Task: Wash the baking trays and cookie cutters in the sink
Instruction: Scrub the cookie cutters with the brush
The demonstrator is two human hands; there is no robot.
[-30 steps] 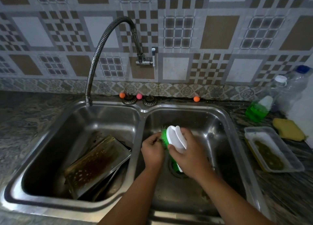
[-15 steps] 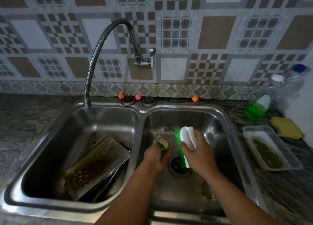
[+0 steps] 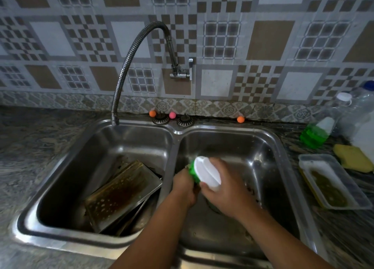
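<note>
Back against the left hand (image 3: 183, 184) comes the brush (image 3: 206, 173), hiding the cookie cutter (that fist is closed, contents unseen). Right hand (image 3: 226, 192) fingers wrap its white back, long axis running near-to-far over the right basin (image 3: 269, 147); baking trays (image 3: 121, 194) lean in the left.

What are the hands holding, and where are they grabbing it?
The right hand grips the scrub brush by its white back. The left hand is closed under the green bristles, but what it holds is hidden.
</note>
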